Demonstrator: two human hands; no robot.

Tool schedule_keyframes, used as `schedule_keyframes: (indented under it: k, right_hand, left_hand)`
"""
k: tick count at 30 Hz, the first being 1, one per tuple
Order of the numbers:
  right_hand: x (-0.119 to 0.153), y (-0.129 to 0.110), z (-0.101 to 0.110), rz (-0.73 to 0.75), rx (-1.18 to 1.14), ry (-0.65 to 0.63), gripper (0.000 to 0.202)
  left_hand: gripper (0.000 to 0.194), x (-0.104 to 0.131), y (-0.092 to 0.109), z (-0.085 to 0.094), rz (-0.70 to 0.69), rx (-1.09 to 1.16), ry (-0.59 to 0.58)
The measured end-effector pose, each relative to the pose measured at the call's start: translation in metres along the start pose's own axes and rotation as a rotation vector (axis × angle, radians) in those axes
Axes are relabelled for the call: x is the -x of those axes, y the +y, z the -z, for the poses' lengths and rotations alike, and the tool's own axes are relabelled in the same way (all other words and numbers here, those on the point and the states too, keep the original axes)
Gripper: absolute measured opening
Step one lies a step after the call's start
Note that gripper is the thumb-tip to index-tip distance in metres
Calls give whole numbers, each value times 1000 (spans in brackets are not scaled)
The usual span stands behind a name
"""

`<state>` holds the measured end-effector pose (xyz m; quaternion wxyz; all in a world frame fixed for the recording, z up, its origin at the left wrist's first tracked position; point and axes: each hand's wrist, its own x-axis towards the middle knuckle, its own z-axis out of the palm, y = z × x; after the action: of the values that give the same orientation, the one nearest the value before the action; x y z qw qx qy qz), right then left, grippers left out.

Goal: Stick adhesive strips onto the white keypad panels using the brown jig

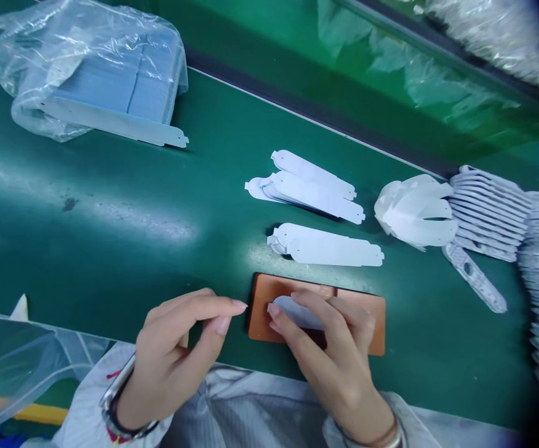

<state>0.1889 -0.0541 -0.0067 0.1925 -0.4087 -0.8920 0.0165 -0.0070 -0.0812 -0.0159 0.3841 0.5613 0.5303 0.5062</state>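
An orange-brown block [374, 323] lies on the green table near its front edge. On it rests a pale flat strip [300, 313], partly covered by my right hand [332, 339], whose thumb and fingers close on the strip. My left hand [185, 348] is just left of the block, with its index finger and thumb apart at the tips and nothing visible between them. Beyond the block lie a near pile of white strips [335, 246] and a farther pile of white strips [318, 193].
Plastic wrapping [22, 68] covers blue-white stacked sheets [111, 81] at the back left. On the right are fanned white pieces [414, 211], a row of ribbed parts [488, 214], and a single slotted part [477, 279]. A clear bag [31, 361] hangs at the front left.
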Motion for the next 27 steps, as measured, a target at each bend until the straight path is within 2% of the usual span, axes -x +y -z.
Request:
schedule_keyframes:
  k: [3,8,11,13,15,19,24,27]
  right_hand:
    - [-11,12,10,198,19,-71,18]
    - [-43,31,20,688,95,-150,20]
    - [-59,35,20,922,171,-206,22]
    - [-64,39,17,1037,187,-180,23]
    - [-66,43,13,1122,169,-116,24]
    - [-61,53,9,1135,154,17,14]
    - [-55,54,11,1061,171,74,10]
    - [-53,54,14,1021,174,87,11]
  left_hand:
    - [24,0,-2,-1,4,9,-4]
    - [23,0,-2,-1,-13,-14,-5]
    - [23,0,-1,0,-27,-42,3]
    - [23,-1,-1,-1,-62,-62,5]
    - [23,-2,-1,-4,-156,-113,-42]
    - [25,-3,0,-11,-362,-424,-189]
    - [29,4,0,-15,-517,-680,-173]
    - [25,6,0,-15,-537,-782,-177]
